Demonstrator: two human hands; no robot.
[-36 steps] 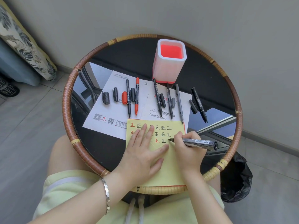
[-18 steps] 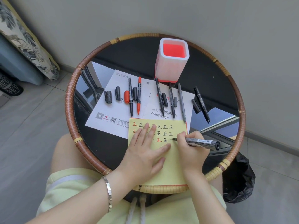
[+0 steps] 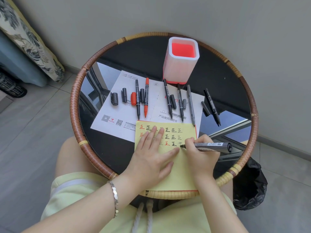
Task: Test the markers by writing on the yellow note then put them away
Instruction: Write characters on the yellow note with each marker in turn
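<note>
Just beyond the fingertips of the right hand [image 3: 200,152], the chisel tip of the thick black marker [image 3: 210,146] touches the yellow note [image 3: 181,172] at the end of the third row of marks, where a faint stroke is beginning. The fingers are closed around the barrel near the tip. The left hand [image 3: 151,158] lies flat and spread on the note, holding nothing, its fingertips just beside the tip. To do this step well, I would keep that palm pressing so the note cannot slide on the glossy worktop [image 3: 218,73], draw the strokes slowly with even pressure, and keep the left fingertips clear of wet ink. Beyond both hands, uncapped pens and loose caps lie on white leaflets, with the pen holder [image 3: 181,64] behind them, apparently empty.
</note>
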